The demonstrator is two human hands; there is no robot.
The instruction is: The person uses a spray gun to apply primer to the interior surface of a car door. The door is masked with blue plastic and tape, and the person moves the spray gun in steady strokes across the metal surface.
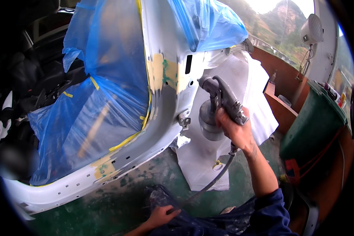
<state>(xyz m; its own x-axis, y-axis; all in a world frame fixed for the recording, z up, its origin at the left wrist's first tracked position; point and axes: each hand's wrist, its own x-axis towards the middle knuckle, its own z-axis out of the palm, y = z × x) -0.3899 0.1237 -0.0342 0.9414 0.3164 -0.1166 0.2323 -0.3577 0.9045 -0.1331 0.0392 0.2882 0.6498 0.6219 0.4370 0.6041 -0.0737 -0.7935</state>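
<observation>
My right hand (237,131) is closed round the handle of a grey metal spray gun (226,98). A round metal cup (208,121) hangs beneath the gun, and a grey air hose (220,174) runs from the handle down toward my legs. The gun's nozzle end faces the bare door frame (173,98) of a car body, a short way off from it. That frame carries grey primer and beige filler patches (164,72). Low in the picture, my left hand (163,216) lies by my leg, thumb and fingers apart, holding nothing that I can see.
Blue plastic film (118,90) with yellow tape masks the door opening; more blue film (212,23) covers the part above. White sheeting (240,78) drapes behind the gun down to the green floor (126,192). A green bin (314,122) and a low brown wall (263,59) stand at right.
</observation>
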